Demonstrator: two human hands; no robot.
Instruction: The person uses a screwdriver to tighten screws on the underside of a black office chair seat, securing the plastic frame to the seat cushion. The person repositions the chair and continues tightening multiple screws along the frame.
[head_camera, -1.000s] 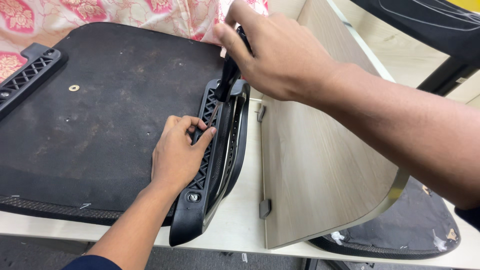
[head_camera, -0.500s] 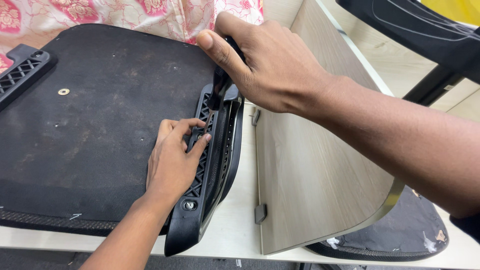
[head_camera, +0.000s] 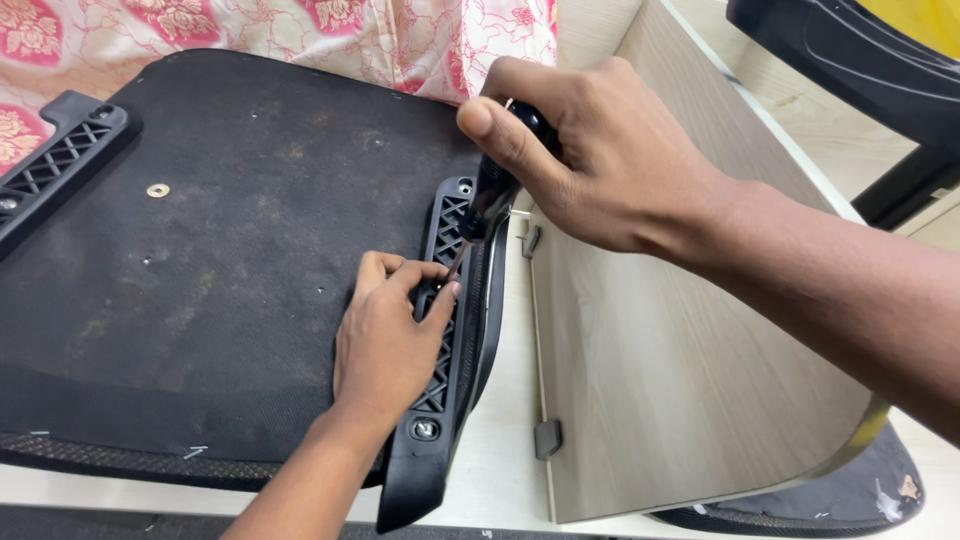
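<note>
right hand (head_camera: 600, 165) grips screwdriver (head_camera: 490, 200) | tip beside left hand (head_camera: 385, 345) fingertips

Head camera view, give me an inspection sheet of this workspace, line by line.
Surface: pale table.
Job's things: black ribbed bracket on the upturned black seat base; screwdriver tip at the bracket.
Clutter: wood-grain panel; a second bracket at the far left.
Grips: left hand pressing the bracket; right hand closed on the screwdriver.
Cables: nothing seen.
Surroundings: floral cloth; dark chair part.
</note>
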